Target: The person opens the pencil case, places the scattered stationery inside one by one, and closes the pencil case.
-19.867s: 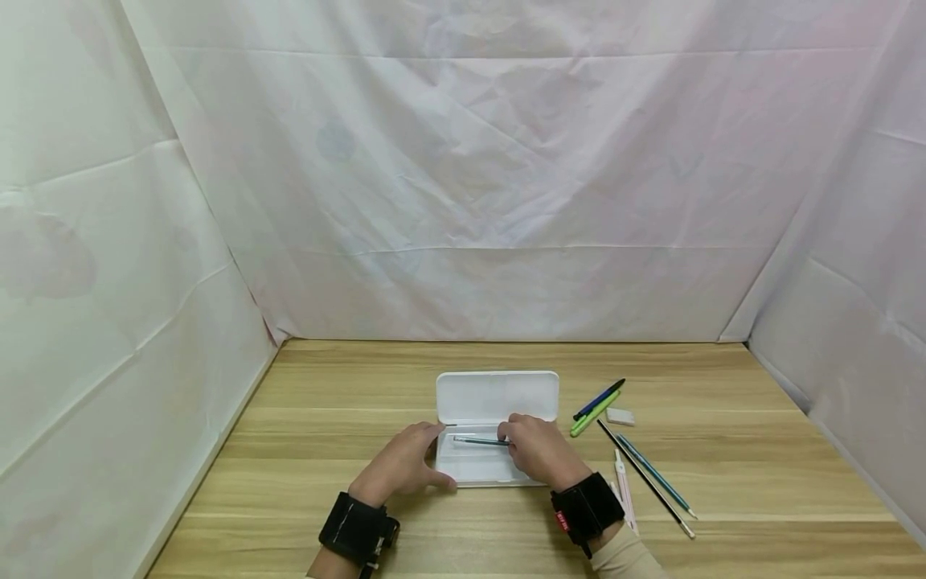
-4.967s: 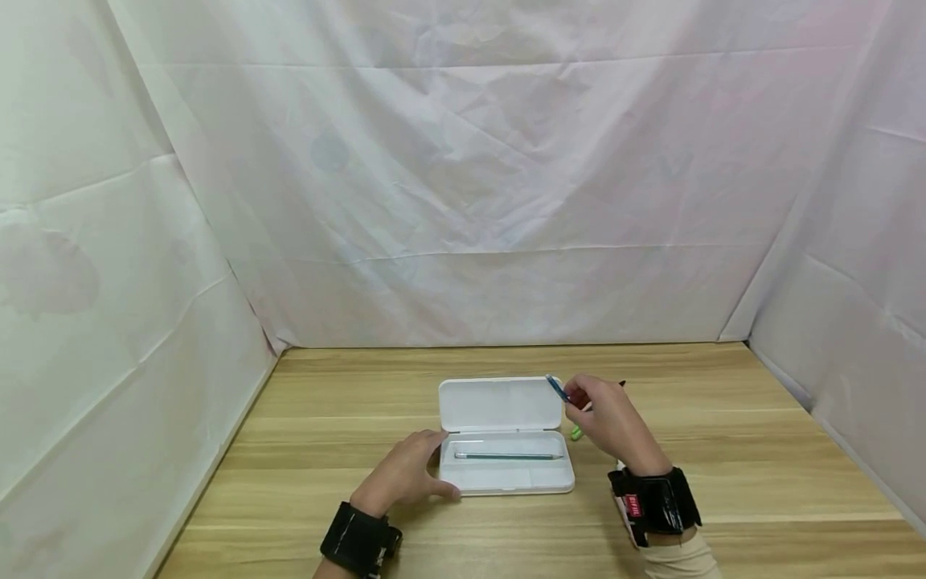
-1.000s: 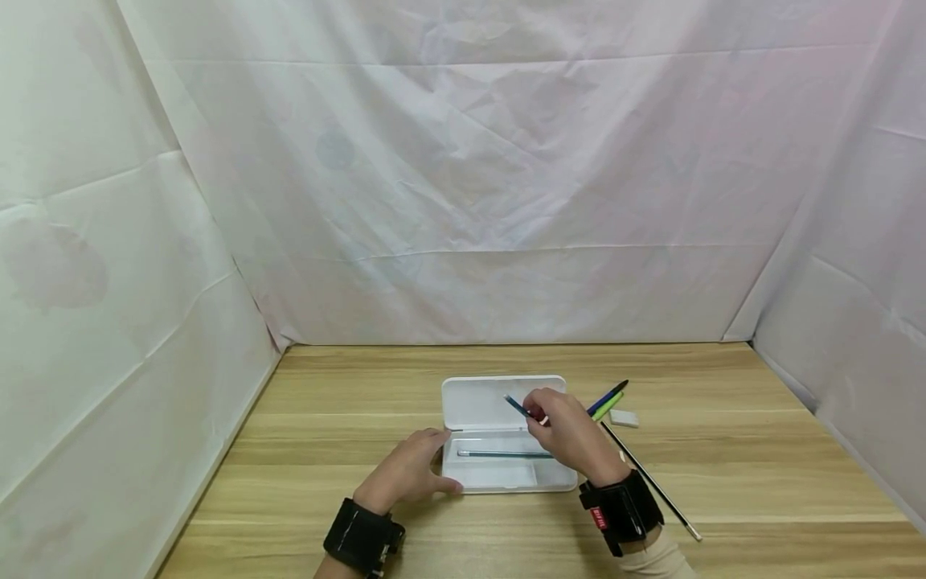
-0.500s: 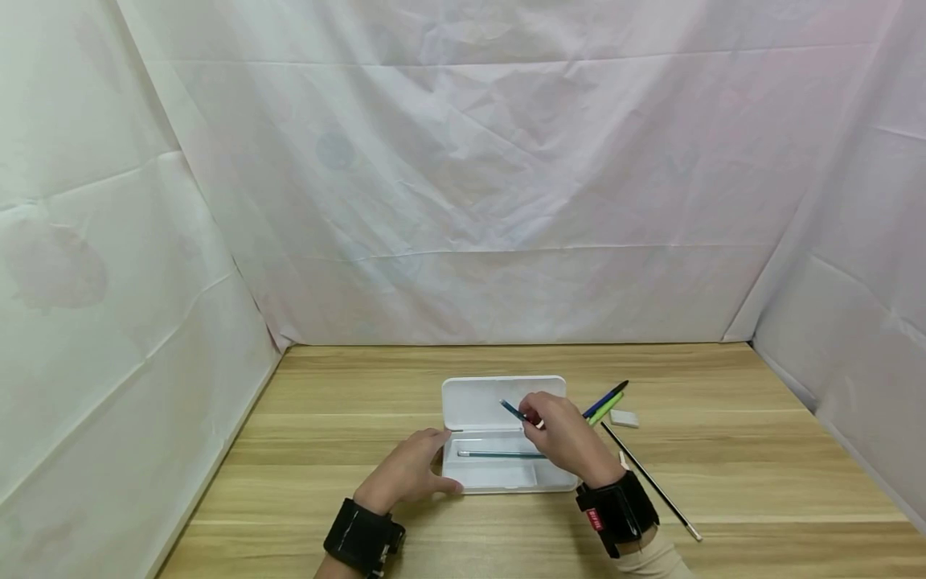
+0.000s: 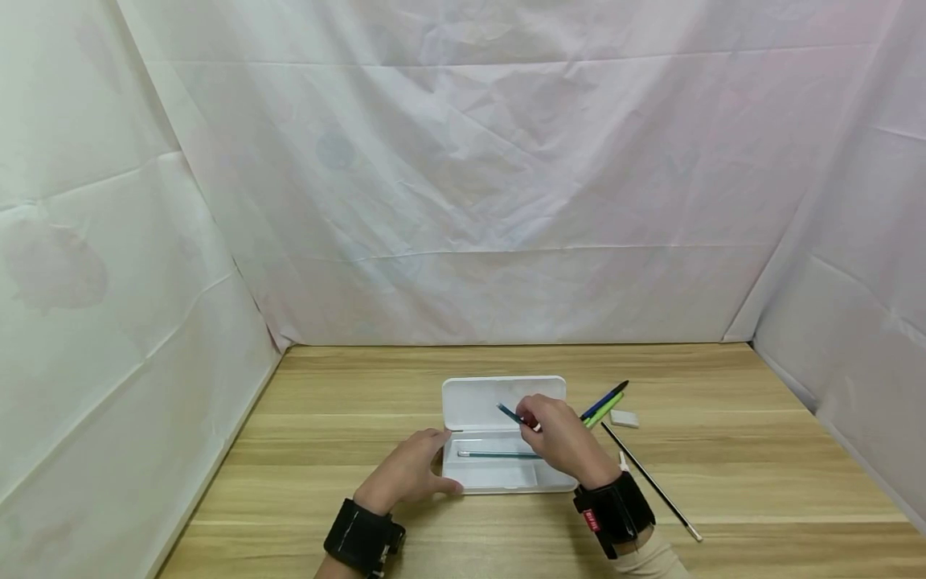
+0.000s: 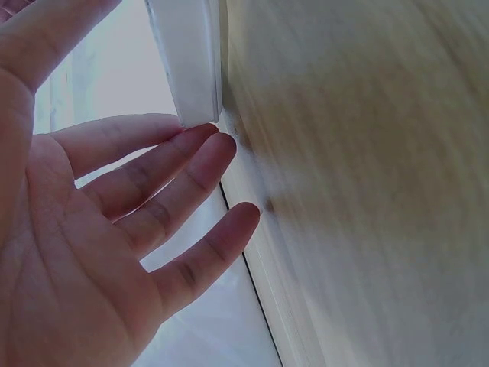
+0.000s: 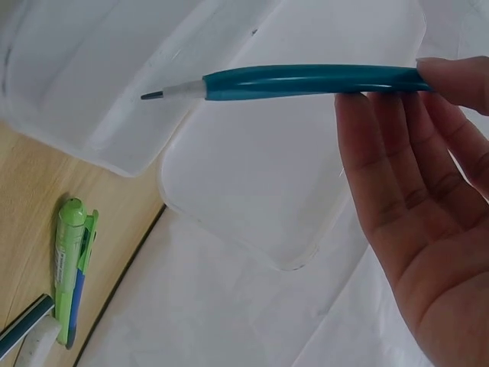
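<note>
My right hand (image 5: 560,438) pinches a teal pencil (image 7: 306,82) between thumb and fingertips, above the open white pencil case (image 5: 499,480). In the right wrist view the pencil's sharpened point faces away from the hand, over the case. Another teal pencil (image 5: 495,455) lies lengthwise in the case, its right end hidden behind the right hand. At the case's left end rests my left hand (image 5: 408,468), thumb by the front corner and fingers by the hinge. Its fingers (image 6: 176,195) are loosely extended in the left wrist view, with fingertips at the case's corner.
Right of the case lie a blue pen (image 5: 608,396), a green pen (image 5: 602,410), a white eraser (image 5: 624,418) and a long black pencil (image 5: 654,485). A slim white tip (image 5: 623,461) shows beside the right wrist. White cloth (image 5: 506,201) hangs behind the wooden table (image 5: 347,378).
Earlier, the right hand put the first teal pencil into the case. It then took the second from the right side and brought it over the case, lowering slightly leftward. The left hand stays put.
</note>
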### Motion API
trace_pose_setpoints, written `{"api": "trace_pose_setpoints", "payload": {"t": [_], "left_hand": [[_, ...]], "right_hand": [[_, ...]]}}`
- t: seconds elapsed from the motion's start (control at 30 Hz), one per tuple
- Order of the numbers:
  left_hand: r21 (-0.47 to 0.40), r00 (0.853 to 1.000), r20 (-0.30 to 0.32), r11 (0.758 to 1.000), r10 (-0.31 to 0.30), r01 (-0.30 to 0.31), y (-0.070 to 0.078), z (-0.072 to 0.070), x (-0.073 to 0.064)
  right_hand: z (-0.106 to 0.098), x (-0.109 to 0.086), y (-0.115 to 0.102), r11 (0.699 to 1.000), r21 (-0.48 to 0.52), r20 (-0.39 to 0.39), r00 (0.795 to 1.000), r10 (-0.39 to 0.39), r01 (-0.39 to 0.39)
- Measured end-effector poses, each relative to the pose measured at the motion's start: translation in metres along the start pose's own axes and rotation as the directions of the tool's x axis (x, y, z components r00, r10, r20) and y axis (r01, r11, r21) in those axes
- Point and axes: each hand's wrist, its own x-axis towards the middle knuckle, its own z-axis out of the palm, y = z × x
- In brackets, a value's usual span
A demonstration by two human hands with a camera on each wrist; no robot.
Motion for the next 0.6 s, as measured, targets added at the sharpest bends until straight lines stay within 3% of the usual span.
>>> {"api": "trace_pose_setpoints", "payload": {"t": [0.6], "left_hand": [[0.003,1.000,0.011,1.000,-0.010,0.010,-0.0003,-0.0002,0.0004]], "right_hand": [[0.0043,-0.0002,-0.0002,0.999,-0.042,0.005,1.000,-0.005,0.005]]}}
